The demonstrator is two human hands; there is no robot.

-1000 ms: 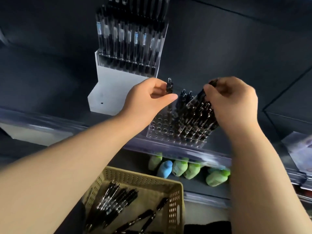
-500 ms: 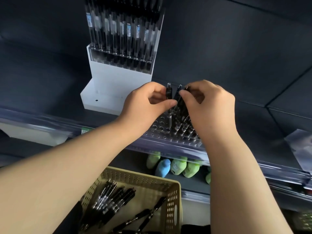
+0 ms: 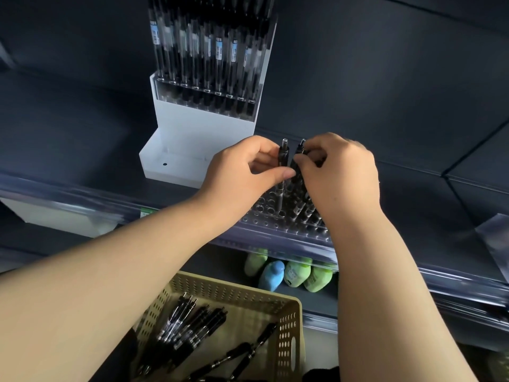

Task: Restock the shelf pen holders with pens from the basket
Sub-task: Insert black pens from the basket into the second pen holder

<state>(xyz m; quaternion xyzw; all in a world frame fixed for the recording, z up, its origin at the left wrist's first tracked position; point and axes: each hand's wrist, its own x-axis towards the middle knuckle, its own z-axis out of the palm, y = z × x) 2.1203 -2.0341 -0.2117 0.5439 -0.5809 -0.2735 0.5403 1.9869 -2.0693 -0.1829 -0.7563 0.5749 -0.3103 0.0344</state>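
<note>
Right hand (image 3: pixel 341 172) now beside left hand (image 3: pixel 242 175), both grips tight on upright pens (image 3: pixel 283 157), tips down.

You are facing a dark shelving unit, and its matte back panel (image 3: pixel 385 78) is filling most of your view. Light is glinting along the clear plastic rail (image 3: pixel 68 197) that is edging the upper shelf (image 3: pixel 68 139). Under that rail at the left, a pale panel (image 3: pixel 49 216) is showing. On the lower shelf (image 3: pixel 371 296), green bottles (image 3: pixel 316 279) are sitting in a row with one blue bottle (image 3: pixel 272 277) among them. A glossy sheet (image 3: pixel 495 244) is catching light at the right edge.
</note>
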